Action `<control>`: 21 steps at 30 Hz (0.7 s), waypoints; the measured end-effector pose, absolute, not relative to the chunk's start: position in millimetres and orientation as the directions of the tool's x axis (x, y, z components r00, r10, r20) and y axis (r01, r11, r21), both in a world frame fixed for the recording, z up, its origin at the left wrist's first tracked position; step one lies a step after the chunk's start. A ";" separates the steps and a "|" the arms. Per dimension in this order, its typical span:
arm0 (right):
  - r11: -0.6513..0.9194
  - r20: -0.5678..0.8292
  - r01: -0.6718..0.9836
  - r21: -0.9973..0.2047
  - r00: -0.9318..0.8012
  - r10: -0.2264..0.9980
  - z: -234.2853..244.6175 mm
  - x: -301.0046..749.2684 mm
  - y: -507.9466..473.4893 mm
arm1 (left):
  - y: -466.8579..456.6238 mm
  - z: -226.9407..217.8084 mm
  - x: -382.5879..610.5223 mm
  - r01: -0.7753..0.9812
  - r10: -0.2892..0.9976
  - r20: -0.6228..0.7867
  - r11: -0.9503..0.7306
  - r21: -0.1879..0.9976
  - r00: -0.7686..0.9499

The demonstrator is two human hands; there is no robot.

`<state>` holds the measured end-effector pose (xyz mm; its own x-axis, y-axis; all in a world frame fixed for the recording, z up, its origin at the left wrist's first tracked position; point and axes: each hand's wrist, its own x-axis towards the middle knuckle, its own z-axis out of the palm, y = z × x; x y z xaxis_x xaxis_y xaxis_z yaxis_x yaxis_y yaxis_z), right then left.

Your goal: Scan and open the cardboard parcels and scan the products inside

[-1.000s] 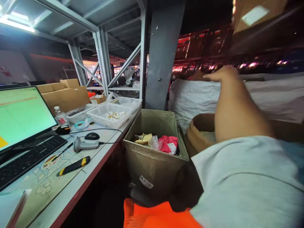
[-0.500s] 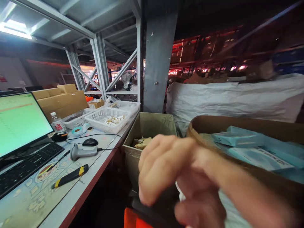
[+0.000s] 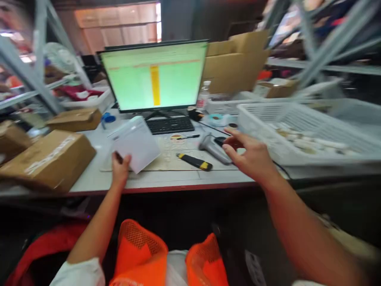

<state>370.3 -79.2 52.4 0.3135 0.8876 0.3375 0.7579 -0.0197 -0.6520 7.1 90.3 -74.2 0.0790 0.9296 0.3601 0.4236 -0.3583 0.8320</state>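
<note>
My left hand (image 3: pixel 119 169) is closed on the lower edge of a flat white packet (image 3: pixel 136 142), held tilted over the front of the desk (image 3: pixel 184 176). My right hand (image 3: pixel 249 153) hovers open with its fingers spread just right of a grey barcode scanner (image 3: pixel 212 147) lying on the desk, not touching it. A yellow-and-black utility knife (image 3: pixel 195 161) lies between the two hands. Behind them stand a black keyboard (image 3: pixel 170 125) and a monitor (image 3: pixel 154 77) with a green screen.
Cardboard boxes (image 3: pixel 49 159) lie at the left of the desk. A white plastic basket (image 3: pixel 297 129) with small items fills the right side. More boxes (image 3: pixel 238 63) and metal shelving (image 3: pixel 321 51) stand behind. An orange mesh vest (image 3: pixel 166 254) shows at the bottom.
The view has swung left from the boxes beside the desk to face the monitor. My left hand now holds a white packet, and my right hand has come forward to the scanner.
</note>
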 end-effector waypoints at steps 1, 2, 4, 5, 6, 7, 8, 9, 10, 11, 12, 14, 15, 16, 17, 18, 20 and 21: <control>-0.150 0.274 0.793 -0.591 0.372 0.887 33.0 386.7 -50.8 | 91.7 -81.0 3.9 0.279 0.949 0.315 -0.301 0.912 -0.006; -0.272 0.187 0.810 -0.519 0.418 0.889 14.9 399.2 -28.5 | 93.9 -86.9 4.9 0.179 0.959 0.283 -0.273 0.945 -0.033; -0.400 0.042 0.832 -0.385 0.448 0.893 -13.6 413.6 -2.7 | 97.9 -96.1 12.9 0.056 0.971 0.239 -0.238 0.970 -0.003; -0.441 -0.019 0.836 -0.326 0.461 0.887 -23.5 415.9 2.8 | 98.7 -100.0 17.2 0.043 0.975 0.219 -0.221 0.974 0.041; -0.475 -0.068 0.836 -0.273 0.476 0.877 -30.7 415.4 5.4 | 98.5 -103.7 20.4 0.031 0.976 0.201 -0.205 0.978 0.088; -0.505 -0.104 0.833 -0.227 0.495 0.863 -35.6 413.0 6.8 | 97.4 -107.1 22.2 0.027 0.973 0.183 -0.189 0.982 0.141; -0.532 -0.124 0.826 -0.187 0.517 0.847 -38.6 409.3 8.0 | 95.7 -110.3 22.6 0.037 0.968 0.169 -0.179 0.983 0.188; -0.556 -0.134 0.817 -0.152 0.540 0.831 -40.3 405.3 9.5 | 93.8 -113.1 22.0 0.061 0.961 0.159 -0.177 0.982 0.224; -0.576 -0.135 0.808 -0.123 0.562 0.816 -40.8 401.6 11.4 | 91.9 -115.5 20.8 0.097 0.956 0.153 -0.181 0.979 0.250; -0.590 -0.130 0.801 -0.103 0.577 0.806 -40.1 398.7 13.0 | 90.1 -117.3 19.6 0.141 0.953 0.146 -0.188 0.972 0.264; -0.597 -0.124 0.797 -0.091 0.585 0.801 -38.2 396.6 13.7 | 88.7 -118.4 18.7 0.187 0.953 0.135 -0.190 0.964 0.271; -0.589 -0.105 0.802 -0.098 0.580 0.808 -29.6 394.0 9.3 | 86.7 -118.7 18.1 0.244 0.956 0.124 -0.192 0.951 0.267; -0.560 -0.089 0.819 -0.126 0.553 0.829 -22.4 392.5 3.2 | 86.0 -117.7 18.4 0.255 0.957 0.121 -0.191 0.948 0.265; -0.501 -0.067 0.848 -0.176 0.497 0.865 -13.3 390.1 -5.4 | 85.3 -116.1 19.0 0.261 0.957 0.117 -0.188 0.947 0.265; -0.398 -0.035 0.884 -0.247 0.402 0.915 -2.5 386.3 -16.1 | 84.7 -114.2 19.8 0.263 0.957 0.115 -0.188 0.946 0.267; -0.242 0.008 0.910 -0.336 0.260 0.966 9.6 380.8 -28.0 | 84.0 -112.1 20.6 0.263 0.956 0.115 -0.188 0.946 0.271; 0.172 0.122 0.844 -0.508 -0.127 0.984 34.5 364.9 -50.6 | 82.6 -108.5 22.6 0.278 0.956 0.107 -0.186 0.942 0.275; 0.338 0.183 0.766 -0.547 -0.284 0.941 45.6 355.4 -59.3 | 81.9 -107.5 23.7 0.295 0.958 0.102 -0.182 0.938 0.269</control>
